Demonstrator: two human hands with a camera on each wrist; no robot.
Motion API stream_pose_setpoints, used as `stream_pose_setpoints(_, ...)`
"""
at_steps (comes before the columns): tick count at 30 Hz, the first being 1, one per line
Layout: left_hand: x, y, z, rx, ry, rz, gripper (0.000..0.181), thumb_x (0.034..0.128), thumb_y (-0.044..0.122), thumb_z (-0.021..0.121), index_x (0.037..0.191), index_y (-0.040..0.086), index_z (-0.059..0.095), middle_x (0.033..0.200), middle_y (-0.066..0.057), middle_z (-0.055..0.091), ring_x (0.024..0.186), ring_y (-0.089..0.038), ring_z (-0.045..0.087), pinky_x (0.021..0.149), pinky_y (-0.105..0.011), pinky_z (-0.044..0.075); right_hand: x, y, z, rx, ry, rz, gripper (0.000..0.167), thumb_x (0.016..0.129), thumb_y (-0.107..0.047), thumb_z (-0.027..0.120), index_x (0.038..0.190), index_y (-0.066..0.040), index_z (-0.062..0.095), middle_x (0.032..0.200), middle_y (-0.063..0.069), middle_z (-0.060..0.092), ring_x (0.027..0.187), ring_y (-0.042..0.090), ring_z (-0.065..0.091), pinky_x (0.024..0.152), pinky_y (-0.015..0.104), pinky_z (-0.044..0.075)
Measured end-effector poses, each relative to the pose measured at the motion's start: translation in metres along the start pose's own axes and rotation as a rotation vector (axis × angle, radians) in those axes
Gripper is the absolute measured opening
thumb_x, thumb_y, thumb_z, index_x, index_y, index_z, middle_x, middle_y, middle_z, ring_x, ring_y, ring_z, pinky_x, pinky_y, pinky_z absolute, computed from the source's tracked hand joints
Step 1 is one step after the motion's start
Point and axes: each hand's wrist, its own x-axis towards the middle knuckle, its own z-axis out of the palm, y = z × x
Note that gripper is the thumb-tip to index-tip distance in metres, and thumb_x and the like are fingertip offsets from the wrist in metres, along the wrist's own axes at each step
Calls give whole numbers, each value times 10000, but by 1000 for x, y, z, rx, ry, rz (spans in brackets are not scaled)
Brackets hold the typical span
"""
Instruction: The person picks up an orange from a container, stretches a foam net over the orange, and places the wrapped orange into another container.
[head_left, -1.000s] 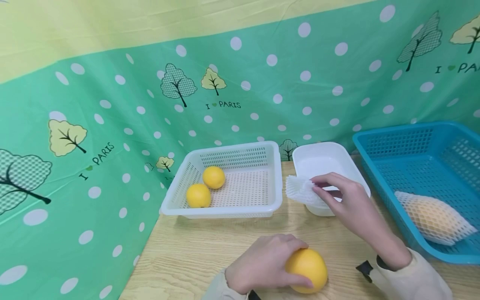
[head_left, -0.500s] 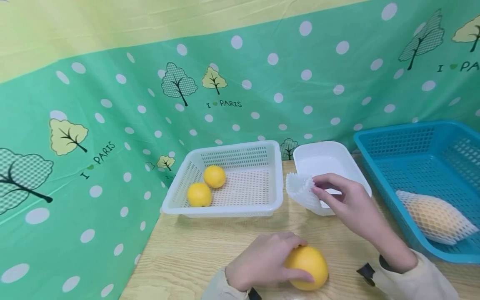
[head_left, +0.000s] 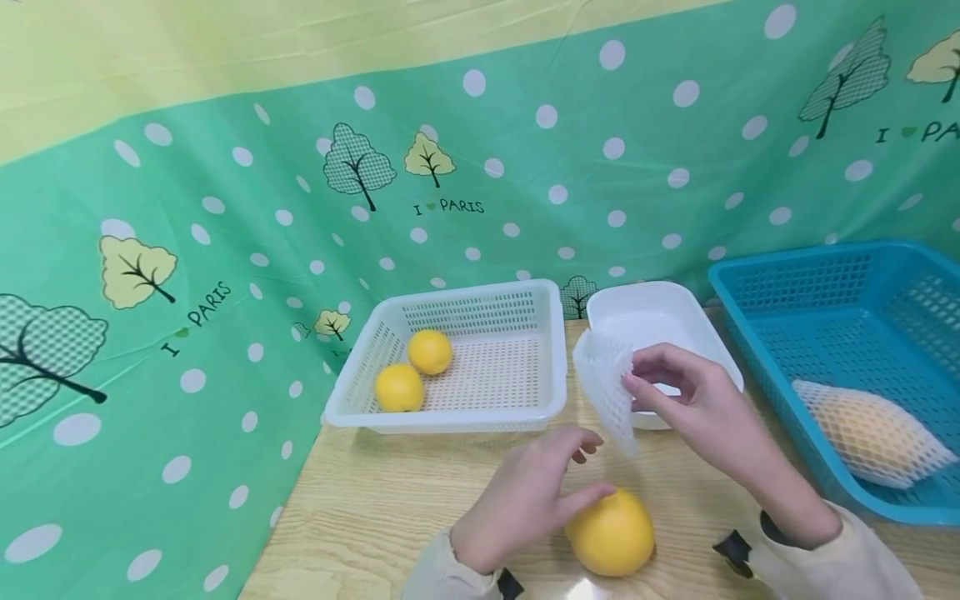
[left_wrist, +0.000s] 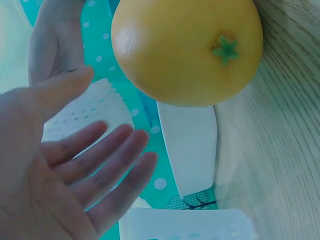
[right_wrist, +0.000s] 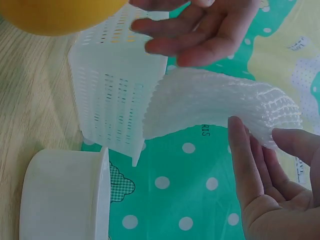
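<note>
My right hand (head_left: 697, 408) pinches a white foam net sleeve (head_left: 603, 379) between thumb and fingers, and the sleeve (right_wrist: 200, 102) hangs bent in the right wrist view. My left hand (head_left: 525, 500) has its fingers spread and loosely bent, holding nothing. Just beside it, a bare orange (head_left: 612, 535) rests on the wooden table. In the head view the left thumb overlaps the orange's upper edge, while the left wrist view shows the hand (left_wrist: 75, 175) apart from the fruit. A green star-shaped stem end (left_wrist: 226, 50) shows on the orange there.
A white basket (head_left: 450, 422) at the back holds two oranges (head_left: 399, 388). Right of it stands a small white tub (head_left: 648, 312), partly behind the right hand. A blue basket (head_left: 855, 350) at the far right holds a net-wrapped fruit (head_left: 866, 433). Polka-dot cloth (head_left: 525, 167) hangs behind.
My left hand has let go of the orange and lifted away slightly, up toward the foam net. The foam net in my right hand has swung from lying sideways to hanging downward.
</note>
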Motion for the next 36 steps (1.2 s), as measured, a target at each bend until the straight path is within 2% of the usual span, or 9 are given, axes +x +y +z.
stream_pose_setpoints(5,3,0,1,-27,100,-13,488,869,388,760,1246,172,538,1153,58,648,990,-57,636,798,-149,512,0,-1,1,54,-20,34,206,966,-117,647,1115,17,600,1029,160,637,895,92,677,734,276,611)
stream_pose_setpoints(8,5,0,3,-11,146,-6,563,837,404,787,1246,152,492,1129,43,632,983,-71,629,791,-155,512,1,-2,2,94,-29,54,220,973,-126,637,1111,35,579,1025,175,623,895,100,676,733,300,615)
stream_pose_setpoints(14,7,-1,7,16,187,-12,641,795,397,827,1224,124,438,1103,16,601,958,-80,611,737,-148,488,1,-3,5,164,-56,119,264,977,-153,636,1113,51,538,1032,193,601,891,133,680,744,343,619)
stream_pose_setpoints(20,11,-3,11,-20,166,-6,579,823,285,818,1229,117,441,1135,4,626,965,-81,637,746,-118,490,1,-2,7,193,-85,182,293,979,-165,635,1129,57,517,1051,199,588,903,142,675,749,349,619)
stream_pose_setpoints(24,13,-5,16,-58,144,6,509,860,245,782,1231,114,459,1138,11,633,926,-53,646,745,-62,477,1,0,7,210,-95,171,278,981,-150,629,1122,64,520,1051,209,591,901,153,682,741,339,619)
stream_pose_setpoints(28,14,-6,18,-61,137,9,479,868,233,769,1224,119,470,1102,10,642,880,-58,649,724,-54,470,1,1,7,210,-103,160,272,982,-142,626,1124,65,521,1051,206,593,911,142,681,737,339,620)
stream_pose_setpoints(36,12,-5,17,-77,96,-17,563,845,298,792,1260,150,441,1074,0,648,878,-25,635,694,-72,463,2,1,9,240,-119,133,254,983,-111,618,1117,81,520,1041,208,587,914,132,677,734,349,621)
